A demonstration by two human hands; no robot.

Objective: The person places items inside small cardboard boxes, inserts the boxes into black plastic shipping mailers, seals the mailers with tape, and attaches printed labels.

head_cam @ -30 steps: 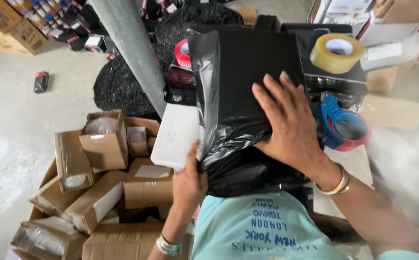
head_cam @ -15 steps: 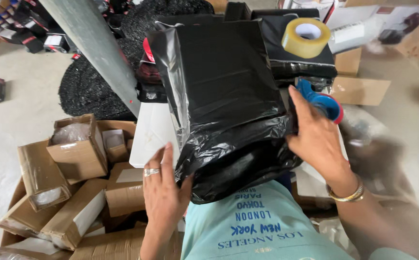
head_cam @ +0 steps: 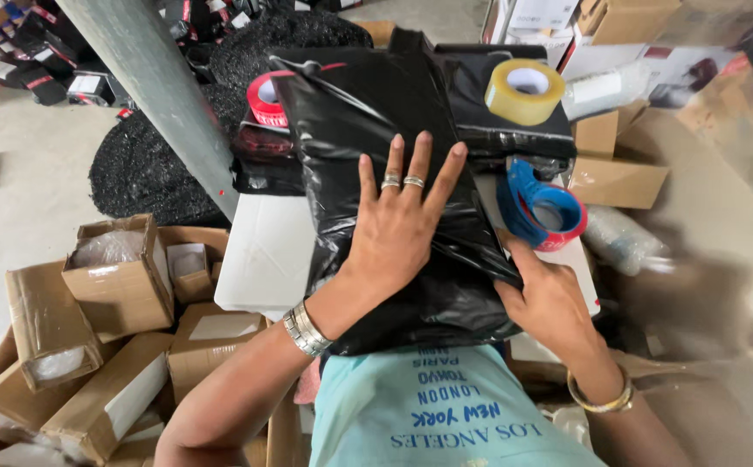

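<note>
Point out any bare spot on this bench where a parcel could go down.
Bare: the white slab left of the black bag, and brown cardboard at far right. Crowded: behind the bag, tape rolls and boxes; the left hand and right hand cover the middle.

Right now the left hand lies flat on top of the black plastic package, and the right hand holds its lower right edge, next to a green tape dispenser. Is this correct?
Not fully. The tape dispenser is blue with a red roll, not green, as the head view shows. The rest stands: the left hand lies flat on the black plastic package, and the right hand holds its lower right edge beside the dispenser.
</note>
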